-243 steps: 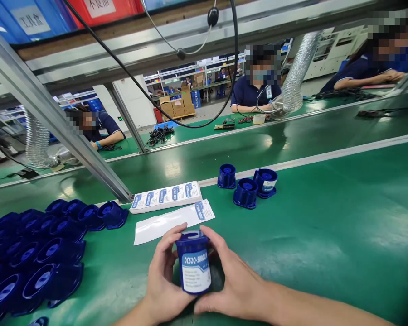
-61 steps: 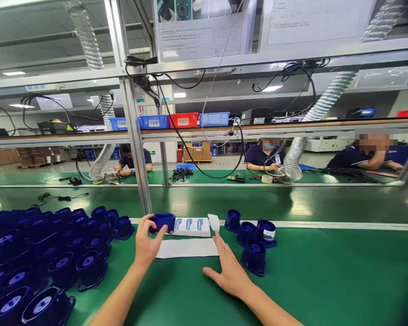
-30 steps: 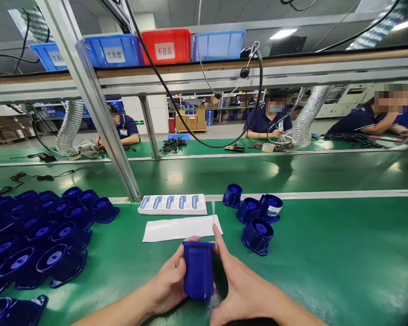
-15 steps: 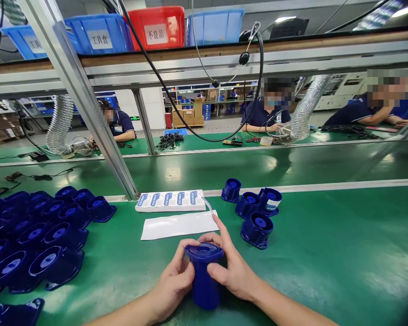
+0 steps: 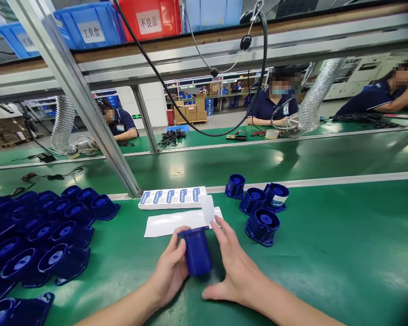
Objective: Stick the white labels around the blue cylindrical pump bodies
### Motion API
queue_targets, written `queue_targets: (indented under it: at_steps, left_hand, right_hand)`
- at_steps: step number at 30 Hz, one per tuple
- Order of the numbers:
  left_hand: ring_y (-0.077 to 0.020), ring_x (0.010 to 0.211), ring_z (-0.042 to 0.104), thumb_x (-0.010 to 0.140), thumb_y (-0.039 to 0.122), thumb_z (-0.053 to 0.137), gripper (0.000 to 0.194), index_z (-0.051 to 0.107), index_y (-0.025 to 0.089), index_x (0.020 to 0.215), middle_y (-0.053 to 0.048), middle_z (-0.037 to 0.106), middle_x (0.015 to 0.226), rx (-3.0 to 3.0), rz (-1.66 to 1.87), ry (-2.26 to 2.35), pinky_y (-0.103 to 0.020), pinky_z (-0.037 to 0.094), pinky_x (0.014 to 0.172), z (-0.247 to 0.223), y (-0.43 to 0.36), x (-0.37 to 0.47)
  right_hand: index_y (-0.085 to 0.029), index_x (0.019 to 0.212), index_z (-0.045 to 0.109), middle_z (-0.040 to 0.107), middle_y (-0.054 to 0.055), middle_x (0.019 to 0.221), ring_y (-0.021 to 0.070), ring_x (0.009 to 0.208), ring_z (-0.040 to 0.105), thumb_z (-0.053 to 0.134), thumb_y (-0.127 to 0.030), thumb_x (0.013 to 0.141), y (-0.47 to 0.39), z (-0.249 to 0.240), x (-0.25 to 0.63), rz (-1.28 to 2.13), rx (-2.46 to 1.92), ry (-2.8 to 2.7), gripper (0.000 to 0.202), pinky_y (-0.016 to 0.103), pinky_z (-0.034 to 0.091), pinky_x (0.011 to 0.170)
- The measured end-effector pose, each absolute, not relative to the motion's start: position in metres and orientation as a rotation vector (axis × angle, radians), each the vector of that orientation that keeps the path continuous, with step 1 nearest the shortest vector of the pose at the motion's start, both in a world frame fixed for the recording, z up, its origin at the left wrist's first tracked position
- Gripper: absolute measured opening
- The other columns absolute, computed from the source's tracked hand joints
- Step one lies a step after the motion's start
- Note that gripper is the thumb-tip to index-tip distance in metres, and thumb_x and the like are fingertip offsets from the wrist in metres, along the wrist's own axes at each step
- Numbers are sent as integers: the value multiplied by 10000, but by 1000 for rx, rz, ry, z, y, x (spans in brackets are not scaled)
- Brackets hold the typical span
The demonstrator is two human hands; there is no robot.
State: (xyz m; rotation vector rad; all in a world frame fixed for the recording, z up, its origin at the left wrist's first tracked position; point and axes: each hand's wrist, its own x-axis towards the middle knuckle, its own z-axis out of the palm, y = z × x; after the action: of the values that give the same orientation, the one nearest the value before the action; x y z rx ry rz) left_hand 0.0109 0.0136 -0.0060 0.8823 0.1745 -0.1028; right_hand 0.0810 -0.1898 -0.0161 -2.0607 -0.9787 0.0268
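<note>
My left hand (image 5: 172, 271) grips a dark blue plastic cup-shaped part (image 5: 199, 253) by its side, with the flanged end up and slightly tilted. Just right of it, my right hand (image 5: 233, 260) has its thumb spread away from the part. A small white label (image 5: 207, 209) stands up at the index fingertip of that hand, clinging to it or held there. Behind the hands lie a white backing strip (image 5: 173, 222) and a stack of printed label sheets (image 5: 172, 198).
Many blue parts (image 5: 63, 231) crowd the left of the green table. Several more, including a labelled one (image 5: 277, 198), stand right of the sheets. A metal post (image 5: 88, 113) slants across the left. People sit across the bench; bins (image 5: 88, 27) line the upper shelf.
My right hand has come off the blue part, its thumb now spread, and the label has turned its face toward the camera. My left hand has raised and tilted the part.
</note>
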Motion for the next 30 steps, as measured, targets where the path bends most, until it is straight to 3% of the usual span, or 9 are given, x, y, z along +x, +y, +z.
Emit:
queue_targets:
  at_steps: [2, 3, 6, 7, 10, 14, 20, 25, 30]
  left_hand:
    - [-284, 1065, 721, 989, 484, 691, 438, 507, 323, 1352, -86, 716, 1270, 858, -98, 182, -451, 517, 977, -4, 17, 13]
    - [-313, 1068, 737, 989, 494, 684, 452, 492, 313, 1356, -101, 721, 1268, 850, -98, 172, -485, 514, 997, -3, 18, 13]
    - [-361, 1021, 770, 1029, 489, 599, 411, 442, 302, 1359, -116, 734, 1216, 824, -103, 154, -527, 517, 982, -3, 18, 13]
    - [-362, 1003, 774, 1043, 480, 568, 396, 423, 303, 1367, -114, 736, 1197, 818, -103, 156, -526, 523, 963, -3, 17, 13]
    - [-356, 986, 773, 1060, 475, 527, 415, 363, 305, 1401, -112, 736, 1154, 829, -89, 169, -505, 533, 926, -3, 16, 13]
    - [-337, 986, 765, 1049, 489, 555, 474, 315, 311, 1418, -106, 727, 1141, 878, -67, 172, -471, 538, 903, -3, 17, 13]
    - [-305, 995, 733, 998, 588, 631, 615, 302, 328, 1448, -101, 695, 1201, 941, -82, 256, -482, 531, 944, -8, 18, 14]
    - [-231, 1030, 653, 997, 610, 644, 553, 369, 350, 1401, -47, 658, 1251, 1058, -37, 280, -361, 503, 902, -14, 20, 14]
    - [-223, 1140, 634, 1054, 566, 572, 404, 394, 350, 1346, -22, 649, 1292, 1095, -33, 243, -359, 471, 1004, -13, 21, 13]
  right_hand:
    - [-369, 1680, 252, 57, 175, 1729, 555, 1517, 321, 1072, -493, 507, -202, -11, 90, -192, -2062, -954, 1437, 707, 487, 1127]
    - [-361, 1610, 430, 134, 163, 1707, 527, 1457, 410, 1058, -500, 560, -208, -6, 94, -342, -2031, -911, 1230, 682, 526, 1088]
    - [-350, 1218, 773, 523, 118, 1439, 322, 1096, 648, 903, -227, 830, -223, 10, 101, -709, -1880, -892, 427, 471, 623, 846]
    - [-356, 1138, 800, 620, 94, 1291, 262, 961, 667, 830, -116, 865, -227, 15, 101, -751, -1843, -936, 365, 405, 610, 752]
    - [-365, 1144, 802, 734, 31, 970, 200, 744, 677, 759, 22, 844, -232, 25, 97, -710, -1782, -1050, 491, 334, 568, 624]
    - [-349, 1046, 817, 766, 7, 850, 203, 664, 698, 804, -5, 833, -226, 29, 90, -584, -1706, -959, 406, 316, 564, 578]
    - [-269, 727, 794, 693, 12, 633, 185, 527, 636, 871, -227, 840, -219, 27, 95, -201, -1613, -524, 143, 278, 510, 467]
    - [-210, 711, 784, 643, 19, 557, 161, 450, 602, 905, -426, 819, -219, 17, 90, 206, -1523, -286, 270, 259, 504, 438]
    - [-192, 673, 748, 640, 21, 561, 139, 441, 579, 921, -517, 774, -212, 15, 79, 395, -1513, -185, 381, 243, 475, 436]
